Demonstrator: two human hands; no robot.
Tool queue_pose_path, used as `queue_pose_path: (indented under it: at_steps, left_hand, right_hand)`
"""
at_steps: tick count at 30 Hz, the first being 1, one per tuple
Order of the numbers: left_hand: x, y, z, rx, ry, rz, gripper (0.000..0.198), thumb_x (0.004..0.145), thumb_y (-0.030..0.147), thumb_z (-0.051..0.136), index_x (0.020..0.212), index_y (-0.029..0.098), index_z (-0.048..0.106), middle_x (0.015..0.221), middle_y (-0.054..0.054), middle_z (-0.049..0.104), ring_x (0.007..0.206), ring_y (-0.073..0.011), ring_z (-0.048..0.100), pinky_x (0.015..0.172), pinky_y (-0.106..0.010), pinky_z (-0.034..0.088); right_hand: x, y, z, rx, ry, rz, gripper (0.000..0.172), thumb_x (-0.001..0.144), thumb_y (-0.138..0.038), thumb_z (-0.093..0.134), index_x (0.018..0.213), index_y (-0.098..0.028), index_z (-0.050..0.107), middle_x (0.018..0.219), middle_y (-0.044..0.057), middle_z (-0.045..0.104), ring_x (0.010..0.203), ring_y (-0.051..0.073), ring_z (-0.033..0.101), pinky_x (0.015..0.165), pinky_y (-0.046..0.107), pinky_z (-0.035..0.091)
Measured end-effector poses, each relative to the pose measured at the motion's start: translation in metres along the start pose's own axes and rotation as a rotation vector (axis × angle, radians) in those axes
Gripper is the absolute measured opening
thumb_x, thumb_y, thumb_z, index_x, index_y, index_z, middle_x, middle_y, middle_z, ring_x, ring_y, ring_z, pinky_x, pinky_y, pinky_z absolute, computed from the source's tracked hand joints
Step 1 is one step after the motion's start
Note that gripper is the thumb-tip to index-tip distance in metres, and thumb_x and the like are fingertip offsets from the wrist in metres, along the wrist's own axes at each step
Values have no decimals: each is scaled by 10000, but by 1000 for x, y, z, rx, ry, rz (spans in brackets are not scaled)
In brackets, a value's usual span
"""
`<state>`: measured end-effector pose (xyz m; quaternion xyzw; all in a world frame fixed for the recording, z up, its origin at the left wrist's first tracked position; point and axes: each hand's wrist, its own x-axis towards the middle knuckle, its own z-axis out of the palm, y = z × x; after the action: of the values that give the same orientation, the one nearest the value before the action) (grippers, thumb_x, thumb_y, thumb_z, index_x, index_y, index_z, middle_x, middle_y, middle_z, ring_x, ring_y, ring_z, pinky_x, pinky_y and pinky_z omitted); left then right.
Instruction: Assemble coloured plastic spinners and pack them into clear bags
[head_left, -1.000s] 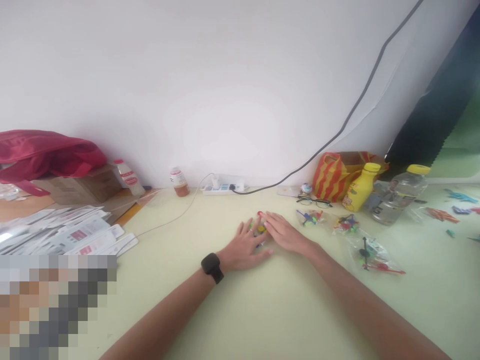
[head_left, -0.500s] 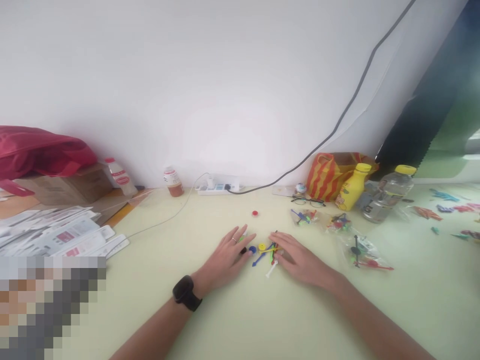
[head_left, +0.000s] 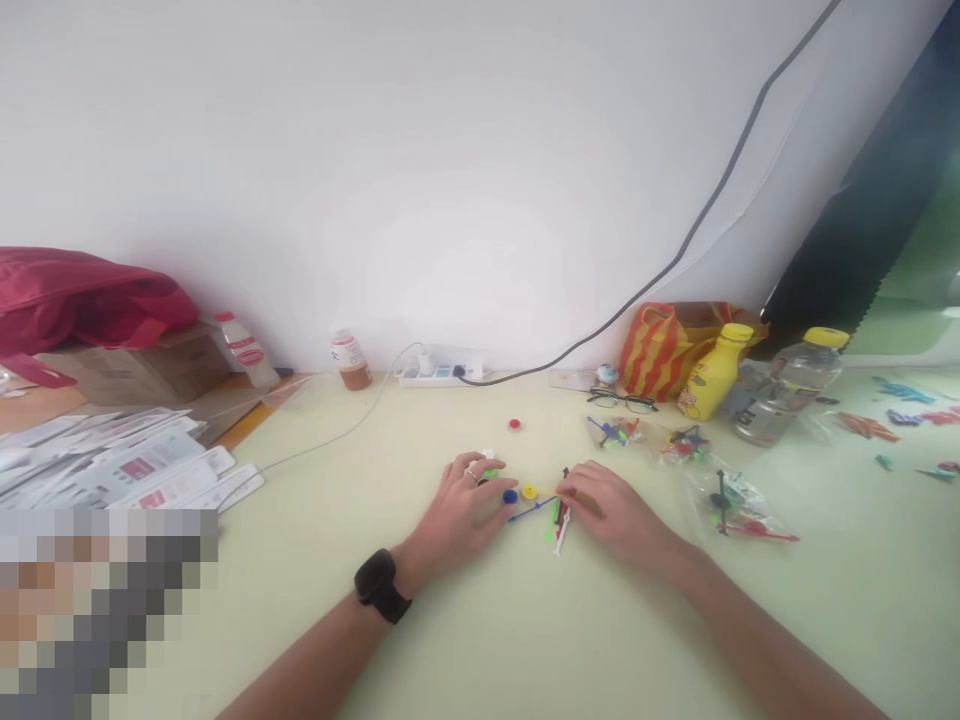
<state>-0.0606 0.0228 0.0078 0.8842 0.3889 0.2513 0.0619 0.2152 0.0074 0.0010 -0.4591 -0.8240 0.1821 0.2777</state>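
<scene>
My left hand (head_left: pixel 469 505) rests on the pale table with its fingers curved and apart, beside a blue disc (head_left: pixel 510 496). Green and white pieces (head_left: pixel 489 468) show by its fingertips. A yellow disc (head_left: pixel 529 492) lies between the hands, above a blue arrow (head_left: pixel 532 509) that slants toward my right hand. My right hand (head_left: pixel 604 505) has thumb and fingers pinched together near the arrow's upper end; what they hold is too small to make out. Under its fingertips lie a white arrow (head_left: pixel 562 533), a green piece (head_left: pixel 551 522) and black and red ones. A red disc (head_left: pixel 514 425) sits farther back.
Bagged arrow pieces (head_left: pixel 742 505) lie at right, near glasses (head_left: pixel 622 401), a striped bag (head_left: pixel 649 350), a yellow bottle (head_left: pixel 712 375) and a clear bottle (head_left: pixel 787 385). A power strip (head_left: pixel 442 372) stands by the wall. White packages (head_left: pixel 135 465) are piled at left.
My right hand's fingers have drawn into a pinch. The arrows beside it are now bunched side by side, and the blue arrow lies flatter. My left fingers have curled more.
</scene>
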Motion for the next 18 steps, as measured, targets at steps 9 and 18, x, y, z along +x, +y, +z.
queue_pose_path:
  at_steps: [9,18]
  left_hand:
    - [-2,5,3,6,-66,39,261,987,309,616,1237,331,684,1374,-58,615,1398,-347,413,1141,-579,412]
    - [-2,4,6,41,-62,39,324,1002,282,586,1323,305,625,1416,-69,592,1417,-348,392,1138,-568,414]
  right_hand:
    - [1,13,-5,58,83,43,240,1024,-318,463,974,-241,685,965,81,711,968,262,646,879,426,534]
    - [-2,4,-3,-57,17,-56,189,978,-248,552,881,-262,714,1051,68,699,1093,269,601,960,444,503]
